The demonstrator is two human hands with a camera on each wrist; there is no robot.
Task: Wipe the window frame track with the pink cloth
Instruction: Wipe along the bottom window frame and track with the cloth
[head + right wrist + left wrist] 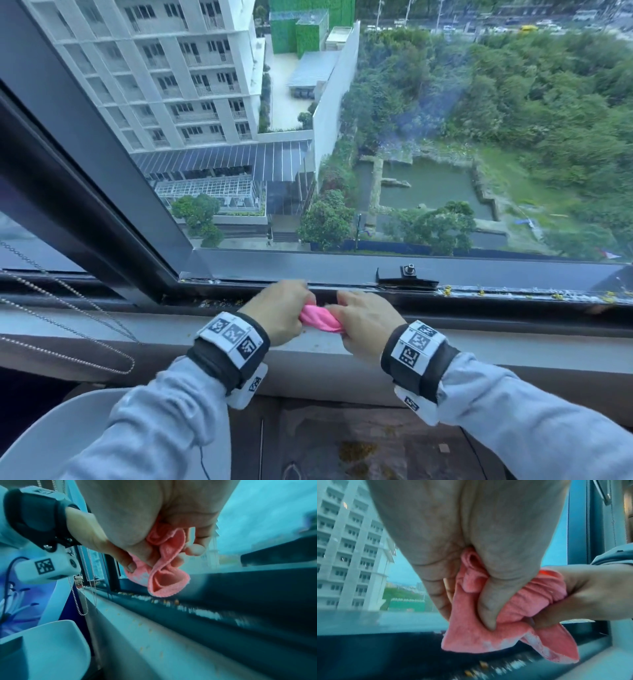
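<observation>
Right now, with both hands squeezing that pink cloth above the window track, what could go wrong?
1. The pink cloth is bunched tight between the left hand and right hand; wiped like that, it may skip crumbs.
2. Yellow bits lie in the track; a quick swipe might push them onto the sill.
3. The latch sits close and could snag the cloth.
</observation>
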